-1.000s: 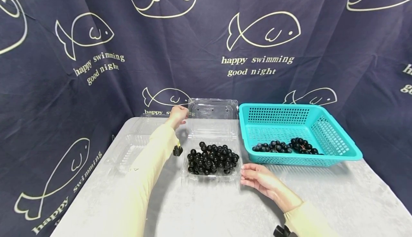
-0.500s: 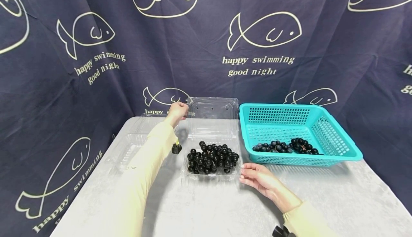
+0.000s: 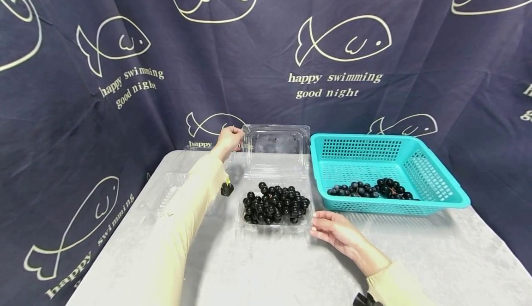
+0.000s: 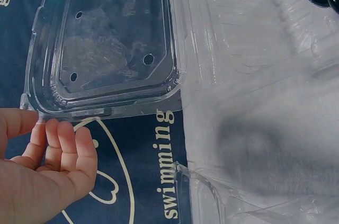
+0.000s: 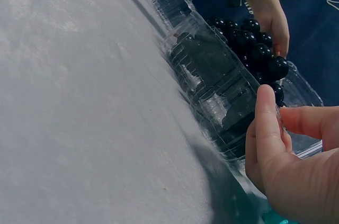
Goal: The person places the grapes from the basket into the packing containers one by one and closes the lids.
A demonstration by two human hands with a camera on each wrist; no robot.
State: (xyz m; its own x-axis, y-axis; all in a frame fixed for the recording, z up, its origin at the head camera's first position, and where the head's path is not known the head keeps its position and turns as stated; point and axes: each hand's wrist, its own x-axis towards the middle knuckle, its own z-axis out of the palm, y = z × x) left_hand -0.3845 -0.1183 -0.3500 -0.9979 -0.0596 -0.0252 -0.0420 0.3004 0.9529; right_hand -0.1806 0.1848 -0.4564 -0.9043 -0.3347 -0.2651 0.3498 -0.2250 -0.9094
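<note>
A clear plastic clamshell container (image 3: 274,230) stands mid-table, holding a heap of dark grapes (image 3: 274,204). Its hinged lid (image 3: 276,146) stands raised at the back. My left hand (image 3: 230,140) pinches the lid's far left corner between thumb and index finger; in the left wrist view the other fingers (image 4: 68,144) curl below the lid edge. At the container's front right corner, my right hand (image 3: 334,232) grips the rim, thumb on one side and fingers along the outer wall (image 5: 212,91). The grapes sit above the rim in the right wrist view.
Right of the container is a turquoise basket (image 3: 440,203) with more dark grapes (image 3: 370,189) inside. Another open clear container (image 3: 166,190) lies at left, partly behind my left sleeve. A dark blue fish-print cloth (image 3: 266,65) hangs behind the table (image 3: 266,269).
My left hand has risen slightly at the lid's corner, and the lid's top edge has come up a little. The right hand stays at the container's corner.
</note>
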